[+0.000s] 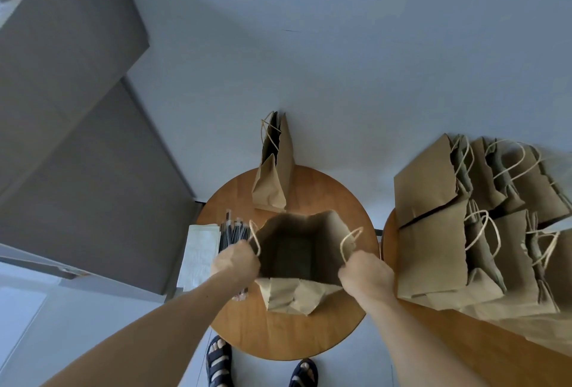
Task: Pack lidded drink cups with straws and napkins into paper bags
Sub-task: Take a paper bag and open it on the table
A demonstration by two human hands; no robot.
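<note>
An open paper bag [288,293], rim gripped by left hand [236,259] and right hand [366,275]; straws [233,230] and napkins [199,250] left, bag stack [433,232] right.

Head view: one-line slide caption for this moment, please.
A person's left hand and right hand hold a paper bag open on the round table, straws and napkins beside it.

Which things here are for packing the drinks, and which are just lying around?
For the job: open bag, gripped by left hand and right hand; straws; napkins; folded bag behind it; pile of bags on the right.
Just lying about: grey sofa; sandals on the feet. No cups in view.
</note>
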